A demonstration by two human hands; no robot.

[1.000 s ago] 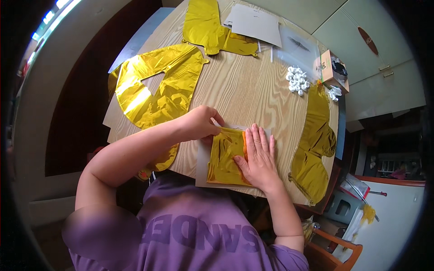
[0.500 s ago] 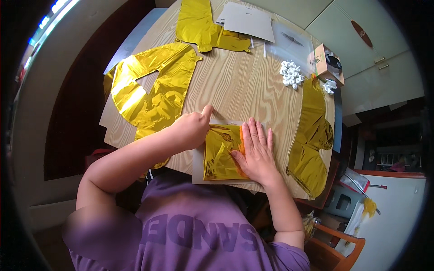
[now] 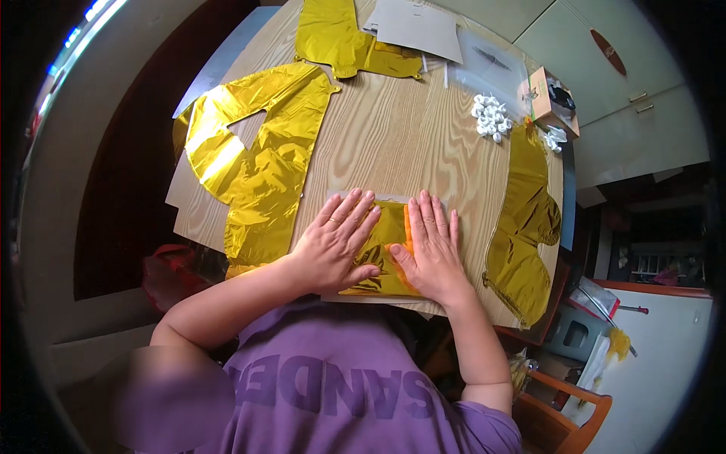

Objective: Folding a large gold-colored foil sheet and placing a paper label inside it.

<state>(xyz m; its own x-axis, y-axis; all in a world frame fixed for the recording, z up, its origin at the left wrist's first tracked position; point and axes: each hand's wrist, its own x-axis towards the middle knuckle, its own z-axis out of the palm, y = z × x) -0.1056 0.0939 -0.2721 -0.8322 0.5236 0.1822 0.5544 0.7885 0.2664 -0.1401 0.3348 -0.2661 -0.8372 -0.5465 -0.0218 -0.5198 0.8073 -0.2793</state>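
Note:
A gold foil balloon [image 3: 389, 223], folded into a flat, creased rectangle, lies on a pale card [image 3: 378, 300] at the near edge of the table. My left hand [image 3: 333, 246] rests flat over its left side, fingers stretched out and pointing away from me. On the opposite side, my right hand [image 3: 432, 253] lies flat with the thumb spread onto the foil. A strip of orange shows beside and under the right hand. Neither hand grips anything. The foil beneath both palms is hidden.
On the wooden table [image 3: 378, 136], flat gold foil balloons lie to the left [image 3: 272, 181], to the right [image 3: 522, 227] and at the far side [image 3: 325, 34]. White plastic pieces [image 3: 490, 117] sit near a small box [image 3: 538, 98], a clear plastic sheet [image 3: 484, 64] and white papers [image 3: 420, 34].
My left hand has gone from a closed shape at the balloon's left edge to lying flat on it, fingers spread. The right hand stays pressed on the right side.

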